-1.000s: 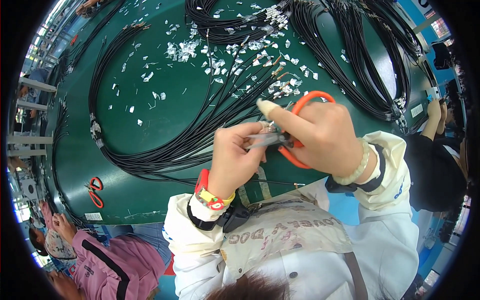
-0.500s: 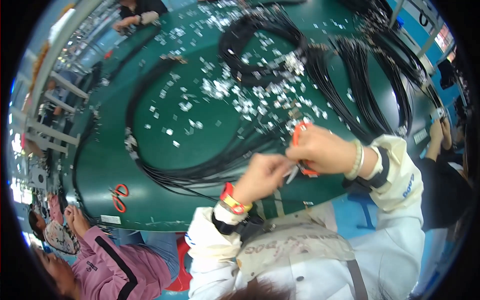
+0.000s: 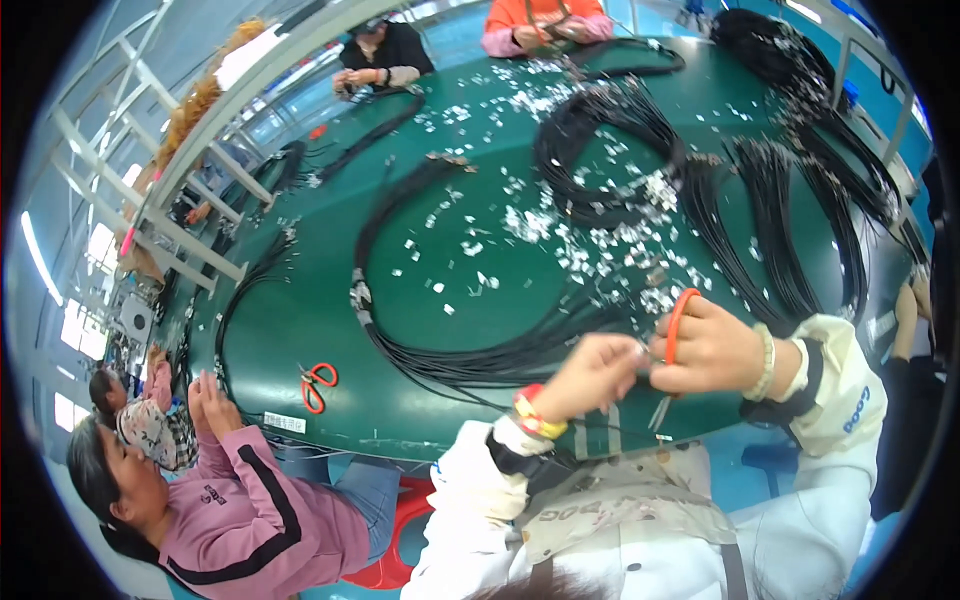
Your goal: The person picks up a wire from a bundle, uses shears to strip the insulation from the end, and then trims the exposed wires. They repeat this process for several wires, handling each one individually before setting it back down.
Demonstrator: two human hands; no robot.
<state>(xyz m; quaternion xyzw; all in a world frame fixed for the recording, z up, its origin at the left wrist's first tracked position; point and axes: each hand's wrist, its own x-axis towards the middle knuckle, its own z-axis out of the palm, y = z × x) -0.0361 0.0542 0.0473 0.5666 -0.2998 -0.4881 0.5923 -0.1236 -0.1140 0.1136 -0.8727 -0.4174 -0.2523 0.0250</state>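
Observation:
My right hand [image 3: 708, 346] is closed around scissors [image 3: 677, 325] with orange handles. One handle loop stands up past the fingers, and the blades point down toward the table's near edge. Close beside it, my left hand [image 3: 592, 378] pinches with thumb and fingertips, nearly touching the right fingers. What lies in that pinch is too small to make out. A bundle of thin black cables [image 3: 455, 368] curves across the green table [image 3: 460, 318] toward the left hand, its loose ends fanned out behind the hands.
White scraps [image 3: 528, 222] lie scattered beyond my hands. A coiled cable bundle [image 3: 560, 150] and hanging bundles [image 3: 775, 225] lie farther back and right. Orange-handled scissors [image 3: 318, 388] rest at left, near a person in pink [image 3: 250, 500]. Other people sit at the far edge.
The view has shifted, so the table appears lower and farther right. The scissors' blades, earlier near the left fingertips, now point down below my right hand. Both hands remain close together.

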